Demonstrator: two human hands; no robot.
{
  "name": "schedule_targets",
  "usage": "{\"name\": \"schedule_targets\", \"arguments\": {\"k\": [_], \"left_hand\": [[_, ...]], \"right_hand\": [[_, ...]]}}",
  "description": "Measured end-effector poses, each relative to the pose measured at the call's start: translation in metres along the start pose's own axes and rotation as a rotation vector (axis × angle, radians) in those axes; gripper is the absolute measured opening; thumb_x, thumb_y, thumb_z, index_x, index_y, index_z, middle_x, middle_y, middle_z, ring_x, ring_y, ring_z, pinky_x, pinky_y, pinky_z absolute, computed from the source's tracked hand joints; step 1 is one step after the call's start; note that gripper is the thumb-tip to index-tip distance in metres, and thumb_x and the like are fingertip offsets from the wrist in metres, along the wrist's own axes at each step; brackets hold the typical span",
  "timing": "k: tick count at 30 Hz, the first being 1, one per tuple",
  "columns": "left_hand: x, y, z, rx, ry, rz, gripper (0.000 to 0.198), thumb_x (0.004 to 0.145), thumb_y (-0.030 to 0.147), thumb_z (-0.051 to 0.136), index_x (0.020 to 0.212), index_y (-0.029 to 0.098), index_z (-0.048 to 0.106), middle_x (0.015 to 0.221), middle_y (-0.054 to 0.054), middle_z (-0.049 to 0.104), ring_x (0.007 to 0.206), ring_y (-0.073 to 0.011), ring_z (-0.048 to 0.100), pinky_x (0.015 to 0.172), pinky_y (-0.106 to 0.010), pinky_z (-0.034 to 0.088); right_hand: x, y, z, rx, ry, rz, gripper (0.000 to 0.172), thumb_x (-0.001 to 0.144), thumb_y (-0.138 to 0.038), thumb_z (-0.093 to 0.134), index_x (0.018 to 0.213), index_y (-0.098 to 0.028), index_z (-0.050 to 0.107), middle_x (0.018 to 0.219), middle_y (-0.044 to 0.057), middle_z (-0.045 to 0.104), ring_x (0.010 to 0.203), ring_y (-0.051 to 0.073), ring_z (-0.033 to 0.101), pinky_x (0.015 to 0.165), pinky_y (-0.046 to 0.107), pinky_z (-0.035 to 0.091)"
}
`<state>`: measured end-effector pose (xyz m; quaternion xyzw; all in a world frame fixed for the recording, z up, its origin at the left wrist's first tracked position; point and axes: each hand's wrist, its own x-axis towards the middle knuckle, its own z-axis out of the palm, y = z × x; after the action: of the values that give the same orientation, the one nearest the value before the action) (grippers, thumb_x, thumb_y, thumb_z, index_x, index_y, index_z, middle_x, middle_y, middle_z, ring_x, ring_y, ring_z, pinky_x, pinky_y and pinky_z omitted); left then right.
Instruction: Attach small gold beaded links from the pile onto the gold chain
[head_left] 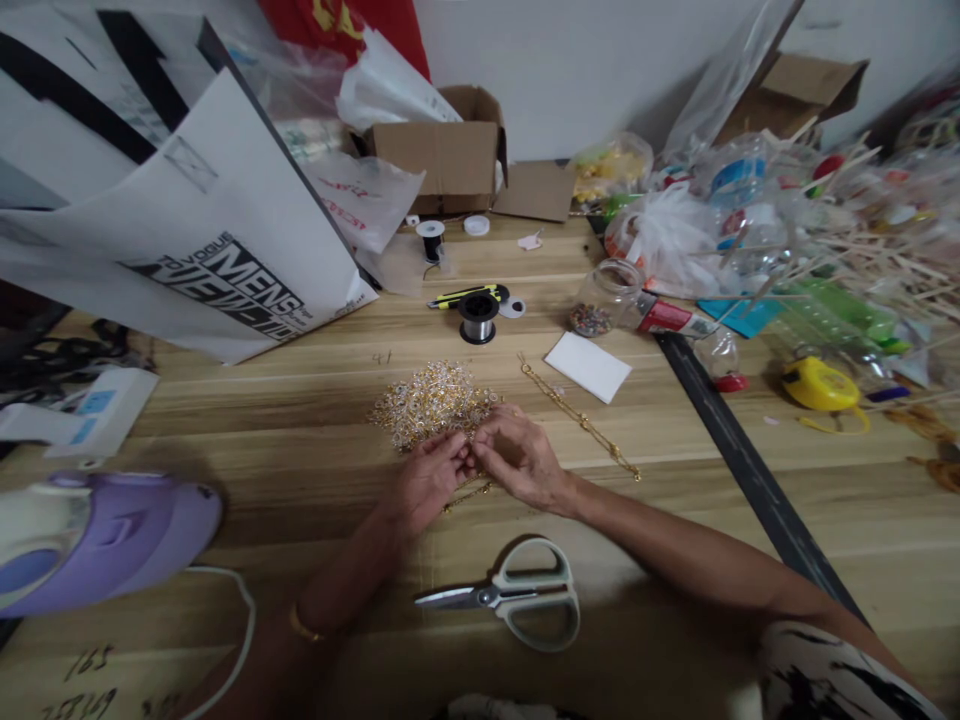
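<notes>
My left hand [429, 480] and my right hand [521, 458] meet at the near edge of a pile of small gold and clear beads [435, 400]. Fingertips of both hands are pinched close together; whatever lies between them is too small to make out. A short piece of gold chain [469, 496] shows on the table just below the fingers. To the right of my right hand lies a longer beaded gold chain [581, 420]. Scissors [510, 594] with pale handles rest in front of me, blades slightly apart and pointing left.
Beyond the pile stand a spool of wire [478, 318], a yellow-black cutter [457, 297] and a jar of beads [604, 300]. A white card [588, 367] lies at right. Leftward are a paper bag [247, 230] and a purple appliance [142, 540]; a tape measure [820, 384] sits far right.
</notes>
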<state>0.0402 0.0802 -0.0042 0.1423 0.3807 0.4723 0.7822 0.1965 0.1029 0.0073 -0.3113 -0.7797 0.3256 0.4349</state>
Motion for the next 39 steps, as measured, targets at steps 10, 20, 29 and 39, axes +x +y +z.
{"name": "schedule_targets", "arguments": {"k": [10, 20, 29, 39], "left_hand": [[0.0009, -0.0009, -0.0022, 0.008, -0.019, 0.005, 0.016, 0.065, 0.023, 0.076, 0.069, 0.013, 0.064, 0.069, -0.002, 0.064, 0.07, -0.0122, 0.059, 0.067, -0.025, 0.047], [0.0009, -0.001, -0.0028, 0.012, -0.012, 0.007, 0.017, 0.064, 0.024, 0.076, 0.068, 0.013, 0.064, 0.067, -0.002, 0.062, 0.065, -0.0112, 0.058, 0.065, -0.024, 0.045], [0.0013, -0.0017, -0.0013, 0.0, -0.01, 0.011, 0.017, 0.063, 0.023, 0.077, 0.066, 0.013, 0.064, 0.065, -0.002, 0.063, 0.065, -0.0114, 0.059, 0.064, -0.024, 0.045], [0.0007, -0.0042, -0.0016, 0.011, -0.028, 0.036, 0.015, 0.065, 0.021, 0.076, 0.068, 0.013, 0.064, 0.065, -0.001, 0.063, 0.064, -0.0098, 0.058, 0.065, -0.023, 0.046]], "right_hand": [[-0.0001, 0.0015, 0.0003, 0.002, 0.007, 0.023, 0.008, 0.084, -0.019, 0.051, 0.077, -0.019, 0.053, 0.068, 0.0, 0.057, 0.067, 0.014, 0.051, 0.08, 0.035, 0.039], [0.0001, 0.0016, 0.0009, 0.011, 0.002, 0.024, 0.009, 0.085, -0.021, 0.05, 0.077, -0.019, 0.054, 0.068, 0.0, 0.058, 0.067, 0.014, 0.052, 0.08, 0.034, 0.039], [-0.0004, 0.0024, 0.0014, 0.01, 0.003, 0.028, 0.007, 0.084, -0.02, 0.051, 0.077, -0.019, 0.053, 0.068, -0.001, 0.057, 0.067, 0.014, 0.052, 0.08, 0.034, 0.039], [0.0002, 0.001, 0.0001, 0.017, -0.014, 0.063, 0.01, 0.085, -0.021, 0.05, 0.077, -0.019, 0.055, 0.067, 0.0, 0.058, 0.068, 0.015, 0.052, 0.079, 0.034, 0.04]]}}
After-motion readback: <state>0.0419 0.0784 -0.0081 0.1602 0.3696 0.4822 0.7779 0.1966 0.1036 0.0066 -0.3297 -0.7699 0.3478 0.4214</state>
